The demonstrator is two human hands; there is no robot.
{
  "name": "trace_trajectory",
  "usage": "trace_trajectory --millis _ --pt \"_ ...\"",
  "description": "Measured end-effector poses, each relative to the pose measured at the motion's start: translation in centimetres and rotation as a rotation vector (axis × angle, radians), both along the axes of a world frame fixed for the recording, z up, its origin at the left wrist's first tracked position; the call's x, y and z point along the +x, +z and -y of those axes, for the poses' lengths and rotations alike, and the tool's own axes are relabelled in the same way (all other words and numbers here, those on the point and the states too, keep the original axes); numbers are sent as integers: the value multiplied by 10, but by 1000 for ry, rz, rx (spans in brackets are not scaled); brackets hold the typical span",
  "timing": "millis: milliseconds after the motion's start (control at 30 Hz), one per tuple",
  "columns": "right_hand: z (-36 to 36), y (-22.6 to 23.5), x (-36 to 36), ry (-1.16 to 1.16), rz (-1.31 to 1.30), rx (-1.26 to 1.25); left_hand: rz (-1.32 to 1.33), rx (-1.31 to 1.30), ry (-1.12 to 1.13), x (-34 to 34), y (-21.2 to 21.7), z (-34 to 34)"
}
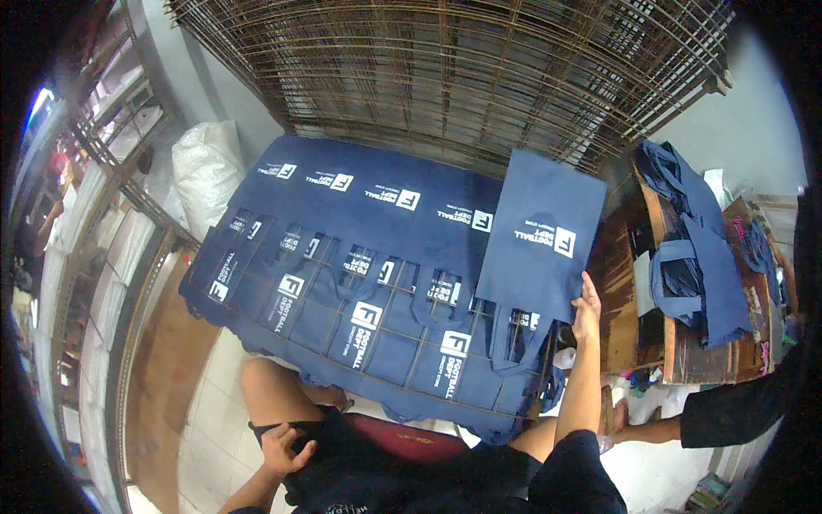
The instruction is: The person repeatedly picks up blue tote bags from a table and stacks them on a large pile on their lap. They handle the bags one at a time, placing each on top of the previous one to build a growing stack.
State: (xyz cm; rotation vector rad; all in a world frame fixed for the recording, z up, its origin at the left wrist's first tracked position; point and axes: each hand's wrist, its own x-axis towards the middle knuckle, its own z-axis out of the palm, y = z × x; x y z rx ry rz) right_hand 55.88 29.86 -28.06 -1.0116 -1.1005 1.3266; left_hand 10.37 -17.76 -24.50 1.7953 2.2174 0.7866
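From far off, I watch through one wide, round view on the person's head. It looks down and ahead, from above the left fingers [276, 440] and behind the right fingers [587, 288]. The left knee [264, 382], near the left fingers, looks close; the wire racks [488, 73], past both sets of fingers, look farther away.

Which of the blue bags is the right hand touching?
The bag just left of the wooden bench: the right hand meets its near right corner, while neighbouring bags look darker.
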Motion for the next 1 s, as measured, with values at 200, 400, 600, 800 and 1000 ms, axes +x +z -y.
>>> trace_trajectory --millis 200,400,600,800,1000 --pt "-54 -33 8 -23 111 -189 55 32 9 3 -2 -5" --pt "-68 -31 16 -5 248 -230 18 8 1 3 -3 -7" --pt "-70 -30 14 -18 266 -255 -38 -23 -29 -4 -9 -6" --pt "-59 -32 10 -19 255 -268 22 1 5 0 -13 -2" --pt "-64 -43 20 30 255 -277 7 -17 -9 -1 -11 -2"
